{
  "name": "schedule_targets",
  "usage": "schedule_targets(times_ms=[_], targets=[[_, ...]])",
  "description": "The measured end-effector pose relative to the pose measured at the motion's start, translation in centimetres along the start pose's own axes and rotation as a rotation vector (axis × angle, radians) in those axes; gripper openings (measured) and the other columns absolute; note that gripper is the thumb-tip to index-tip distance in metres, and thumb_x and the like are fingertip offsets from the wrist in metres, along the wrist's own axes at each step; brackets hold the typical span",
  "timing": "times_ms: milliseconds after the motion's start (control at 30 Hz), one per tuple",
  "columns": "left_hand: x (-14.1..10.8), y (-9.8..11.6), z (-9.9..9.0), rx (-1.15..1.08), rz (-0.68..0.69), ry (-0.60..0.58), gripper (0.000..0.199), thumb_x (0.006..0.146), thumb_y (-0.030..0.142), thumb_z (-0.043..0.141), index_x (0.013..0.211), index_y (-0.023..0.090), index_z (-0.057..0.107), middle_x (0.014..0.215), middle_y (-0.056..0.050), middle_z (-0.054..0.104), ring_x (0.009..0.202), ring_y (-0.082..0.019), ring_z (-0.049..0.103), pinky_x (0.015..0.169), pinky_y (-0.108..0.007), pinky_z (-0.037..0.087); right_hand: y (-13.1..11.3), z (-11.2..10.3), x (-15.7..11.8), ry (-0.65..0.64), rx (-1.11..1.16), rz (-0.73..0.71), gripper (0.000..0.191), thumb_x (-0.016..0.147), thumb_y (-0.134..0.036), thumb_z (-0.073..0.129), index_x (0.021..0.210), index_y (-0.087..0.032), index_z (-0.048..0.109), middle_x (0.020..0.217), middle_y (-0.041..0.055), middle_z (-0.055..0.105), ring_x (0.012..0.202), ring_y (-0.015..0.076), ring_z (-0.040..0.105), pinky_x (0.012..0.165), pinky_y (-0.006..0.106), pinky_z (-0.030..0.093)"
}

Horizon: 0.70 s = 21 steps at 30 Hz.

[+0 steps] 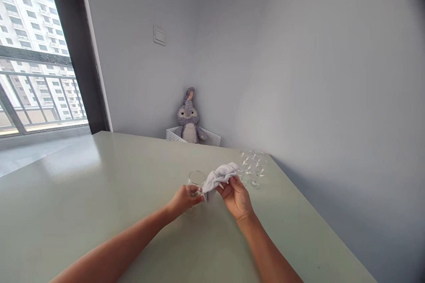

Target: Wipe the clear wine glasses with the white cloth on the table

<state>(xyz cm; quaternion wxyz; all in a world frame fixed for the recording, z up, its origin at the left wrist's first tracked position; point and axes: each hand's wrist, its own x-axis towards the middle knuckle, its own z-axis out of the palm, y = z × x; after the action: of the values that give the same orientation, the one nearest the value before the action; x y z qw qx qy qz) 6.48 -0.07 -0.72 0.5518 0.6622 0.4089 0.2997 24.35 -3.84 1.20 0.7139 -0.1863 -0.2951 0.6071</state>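
A clear stemmed glass is upright in my left hand, whose fingers are closed round its bowl. Its rim faces up, and the foot shows faintly below the hand. My right hand pinches a bunched white cloth between thumb and fingers. The cloth's left end hangs down beside the glass, close to my left fingertips; whether it touches the glass I cannot tell. Behind my right hand, several clear stemmed glasses stand grouped near the table's far right corner.
The pale green table has its right edge running diagonally toward me along a grey wall. Beyond the far edge, a grey plush rabbit sits in a white perforated basket. A window is at the left.
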Motion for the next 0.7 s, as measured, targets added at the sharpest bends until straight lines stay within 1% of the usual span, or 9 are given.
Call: schedule_targets(times_ms=[67, 200, 267, 333, 400, 433, 533, 600, 700], targets=[[0.2, -0.1, -0.2, -0.046, -0.002, 0.057, 0.041, 0.062, 0.048, 0.064, 0.083, 0.013, 0.063, 0.065, 0.000, 0.051, 0.057, -0.009, 0.043, 0.050, -0.021, 0.035, -0.2, 0.3, 0.0, -0.002, 0.010, -0.020, 0.010, 0.076, -0.023, 0.063, 0.085, -0.026, 0.060, 0.092, -0.0015, 0.064, 0.089, 0.0177, 0.059, 0.080, 0.038, 0.047], [0.7, -0.1, -1.6, -0.155, -0.025, 0.296, 0.040, 0.065, 0.048, 0.061, 0.089, 0.016, 0.062, 0.078, -0.002, 0.055, 0.065, -0.012, 0.046, 0.052, -0.021, 0.038, -0.2, -0.5, 0.6, 0.067, -0.003, -0.070, 0.006, 0.078, -0.027, 0.056, 0.080, -0.022, 0.058, 0.093, 0.0023, 0.064, 0.095, 0.0191, 0.058, 0.085, 0.039, 0.045], [0.9, -0.2, -2.6, -0.146, -0.046, 0.386, 0.039, 0.065, 0.047, 0.060, 0.090, 0.016, 0.061, 0.082, -0.003, 0.057, 0.067, -0.012, 0.047, 0.053, -0.021, 0.039, 0.1, -1.7, 1.2, 0.214, -0.184, -0.089, 0.008, 0.076, -0.028, 0.053, 0.075, -0.021, 0.056, 0.085, 0.0030, 0.065, 0.091, 0.0192, 0.059, 0.080, 0.036, 0.048], [1.1, -0.2, -3.6, -0.106, -0.062, 0.443, 0.039, 0.066, 0.047, 0.059, 0.090, 0.016, 0.062, 0.085, -0.004, 0.058, 0.067, -0.012, 0.048, 0.053, -0.021, 0.039, 0.6, -3.3, 1.7, 0.387, -0.436, -0.088, 0.007, 0.071, -0.027, 0.053, 0.069, -0.021, 0.053, 0.072, 0.0028, 0.064, 0.079, 0.0207, 0.062, 0.069, 0.035, 0.051], [1.2, -0.3, -4.3, -0.058, -0.072, 0.457, 0.039, 0.065, 0.047, 0.058, 0.089, 0.016, 0.062, 0.083, -0.004, 0.059, 0.064, -0.012, 0.049, 0.052, -0.022, 0.038, 0.9, -4.6, 2.0, 0.497, -0.622, -0.075, 0.005, 0.066, -0.025, 0.055, 0.068, -0.021, 0.052, 0.066, 0.0019, 0.061, 0.070, 0.0218, 0.061, 0.061, 0.035, 0.051], [1.2, -0.4, -4.5, -0.036, -0.077, 0.444, 0.039, 0.065, 0.047, 0.058, 0.089, 0.016, 0.062, 0.081, -0.003, 0.059, 0.062, -0.011, 0.048, 0.051, -0.022, 0.038, 0.9, -5.0, 2.0, 0.522, -0.661, -0.075, 0.007, 0.064, -0.023, 0.056, 0.070, -0.021, 0.054, 0.068, 0.0022, 0.061, 0.072, 0.0223, 0.060, 0.062, 0.035, 0.050], [1.3, -0.5, -4.6, 0.028, -0.094, 0.372, 0.040, 0.063, 0.049, 0.059, 0.086, 0.017, 0.064, 0.076, -0.002, 0.059, 0.056, -0.010, 0.047, 0.047, -0.021, 0.035, 0.9, -5.4, 1.6, 0.484, -0.907, -0.166, 0.026, 0.063, -0.015, 0.052, 0.087, -0.023, 0.059, 0.094, 0.0039, 0.061, 0.094, 0.0231, 0.055, 0.079, 0.036, 0.046], [1.2, -0.4, -4.4, 0.068, -0.115, 0.310, 0.041, 0.062, 0.050, 0.059, 0.085, 0.017, 0.064, 0.076, -0.002, 0.059, 0.054, -0.009, 0.045, 0.045, -0.020, 0.033, 0.9, -5.2, 1.3, 0.349, -1.214, -0.273, 0.042, 0.064, -0.010, 0.044, 0.102, -0.024, 0.058, 0.110, 0.0037, 0.057, 0.107, 0.0221, 0.048, 0.090, 0.036, 0.039], [1.1, -0.1, -4.2, 0.127, -0.142, 0.170, 0.041, 0.061, 0.050, 0.060, 0.086, 0.018, 0.065, 0.076, -0.002, 0.059, 0.052, -0.008, 0.041, 0.041, -0.019, 0.029, 1.2, -4.7, 1.1, 0.101, -1.586, -0.362, 0.060, 0.067, -0.005, 0.034, 0.122, -0.024, 0.047, 0.126, 0.0025, 0.048, 0.118, 0.0186, 0.039, 0.096, 0.035, 0.034]])
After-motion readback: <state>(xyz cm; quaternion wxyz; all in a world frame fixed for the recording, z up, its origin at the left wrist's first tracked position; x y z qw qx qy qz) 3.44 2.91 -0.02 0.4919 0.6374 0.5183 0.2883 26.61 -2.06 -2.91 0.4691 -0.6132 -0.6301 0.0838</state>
